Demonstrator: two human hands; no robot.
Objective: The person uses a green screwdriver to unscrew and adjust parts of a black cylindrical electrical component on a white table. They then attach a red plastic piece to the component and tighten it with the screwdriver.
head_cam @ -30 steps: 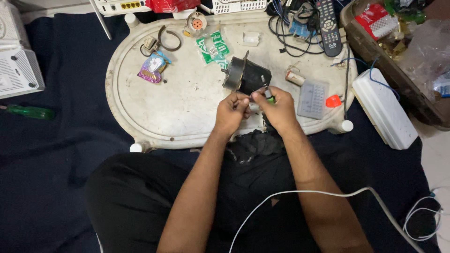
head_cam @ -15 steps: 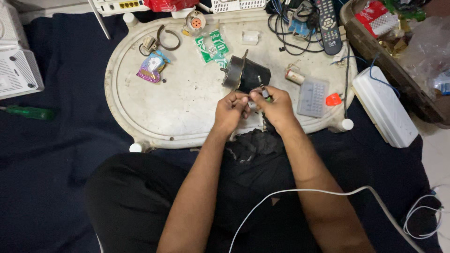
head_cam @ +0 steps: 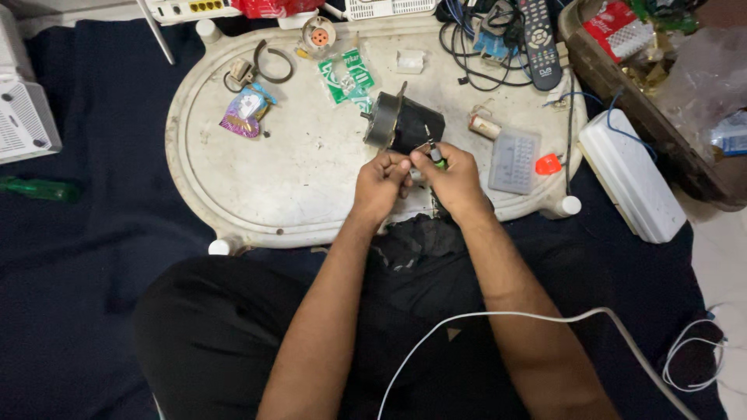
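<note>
Black electric motor (head_cam: 405,124) sits on white oval tray (head_cam: 233,194), shaft end pointing left, apart from our hands but just beyond them. Right hand (head_cam: 451,175) pinches small green-handled tool (head_cam: 436,159), tip up near motor housing. Left hand (head_cam: 381,183) curled tight, fingertips meeting right hand's, maybe on wire, too small to tell. Motor casing looks closed up, so we're guessing mid-job, lead work not finished. Grey keypad (head_cam: 513,161) right beside, remote control (head_cam: 538,43) farther back, white cable (head_cam: 498,317) across lap.

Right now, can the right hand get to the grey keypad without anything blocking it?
Probably yes. The right hand sits just left of the grey keypad, with bare tray surface between them. But its fingers pinch a small tool, so it isn't free.
</note>
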